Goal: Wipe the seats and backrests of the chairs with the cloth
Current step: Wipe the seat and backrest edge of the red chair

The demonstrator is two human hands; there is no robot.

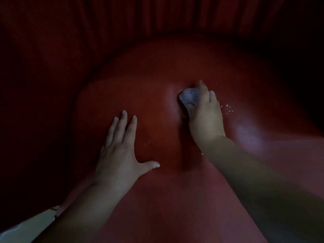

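Note:
A dark red padded chair seat [157, 106] fills the view, dimly lit. My right hand [204, 113] grips a small bunched grey cloth [190, 97] and presses it into the seat right of the middle; the cushion dents under it. My left hand [121, 144] lies flat on the seat to the left, fingers straight and thumb spread out, holding nothing. The ribbed red backrest [122, 23] curves round the far side of the seat.
Small wet specks [228, 108] glint on the seat just right of my right hand. A glossy patch [247, 130] shines farther right. A pale sleeve edge [26, 227] shows at the bottom left corner.

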